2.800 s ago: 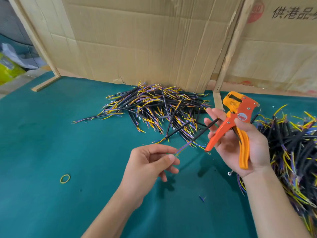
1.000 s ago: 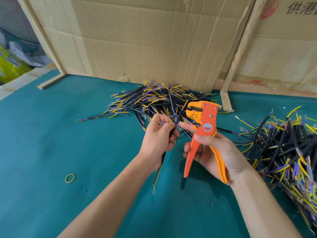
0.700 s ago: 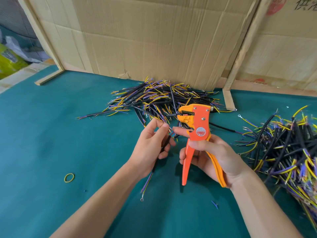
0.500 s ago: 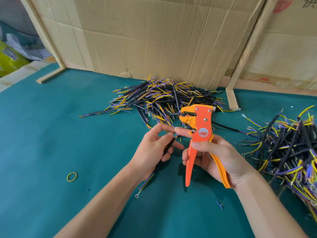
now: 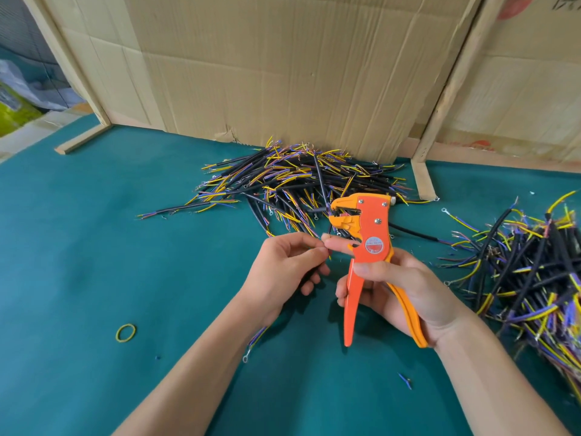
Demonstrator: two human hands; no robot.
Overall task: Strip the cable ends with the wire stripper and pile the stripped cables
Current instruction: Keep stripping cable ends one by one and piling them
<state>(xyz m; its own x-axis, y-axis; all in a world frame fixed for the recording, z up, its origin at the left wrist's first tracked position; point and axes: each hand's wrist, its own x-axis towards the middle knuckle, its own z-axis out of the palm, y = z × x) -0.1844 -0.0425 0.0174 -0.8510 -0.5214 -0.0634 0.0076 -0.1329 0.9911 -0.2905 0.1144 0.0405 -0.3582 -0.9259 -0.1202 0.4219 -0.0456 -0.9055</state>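
Note:
My right hand [image 5: 396,291] grips the orange wire stripper [image 5: 367,247] upright by its handles, jaws pointing left and handles spread. My left hand [image 5: 286,265] pinches a black cable [image 5: 257,336] between thumb and fingers just left of the jaws. The cable's upper end sits at my right index fingertip, below the jaws. Its lower end, with purple and yellow wires and a ring terminal, hangs under my left wrist. One pile of cables [image 5: 298,187] lies at the back centre. A second pile of cables [image 5: 531,272] lies at the right.
The work surface is a green mat [image 5: 94,247]. Cardboard sheets [image 5: 283,67] in a wooden frame [image 5: 423,180] stand along the back. A yellow rubber band [image 5: 125,333] lies at the left, and small insulation scraps [image 5: 404,380] lie near the front.
My right hand turned the stripper upright and brought it to the centre. My left hand carried the cable up to the jaws and now pinches its upper end there.

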